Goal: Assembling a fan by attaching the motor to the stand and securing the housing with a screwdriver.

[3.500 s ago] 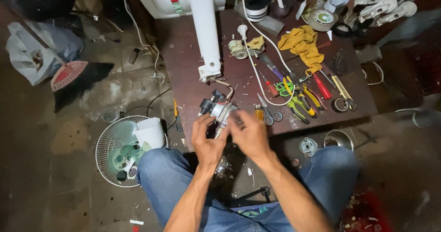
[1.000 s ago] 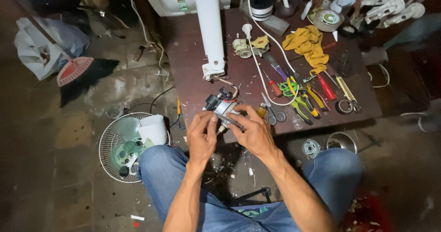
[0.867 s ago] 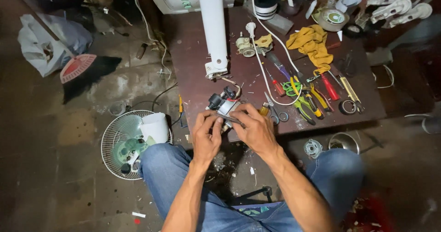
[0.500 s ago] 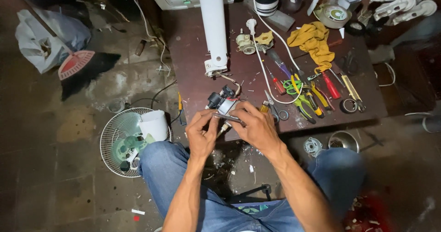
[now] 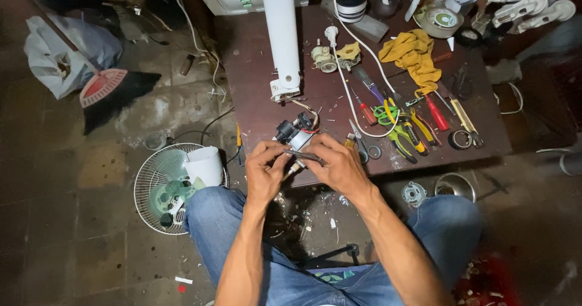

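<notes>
Both hands [image 5: 303,166] on small motor [image 5: 294,133]

Dark brown table [image 5: 254,69] with tools [image 5: 406,130], yellow rag [image 5: 415,54].

2 hands: left hand [image 5: 265,171] & right hand [image 5: 338,166], both on 1 small motor assy [image 5: 294,135]. On the counter [image 5: 254,82]: 1 white fan column [image 5: 283,36], 1 yellow rag [image 5: 415,54], 1 pr scissors [image 5: 362,145], 1 red-handled screwdriver [image 5: 435,111], 1 black tape roll [image 5: 351,3], approx. 2 pliers w/ yellow-green grips [image 5: 403,133]. On the floor: 1 wire fan guard [image 5: 160,188], 1 white cup-shaped cover [image 5: 204,165], 1 broom [image 5: 103,86], 1 plastic bag [image 5: 63,60], 1 metal bowl [image 5: 454,186].
</notes>
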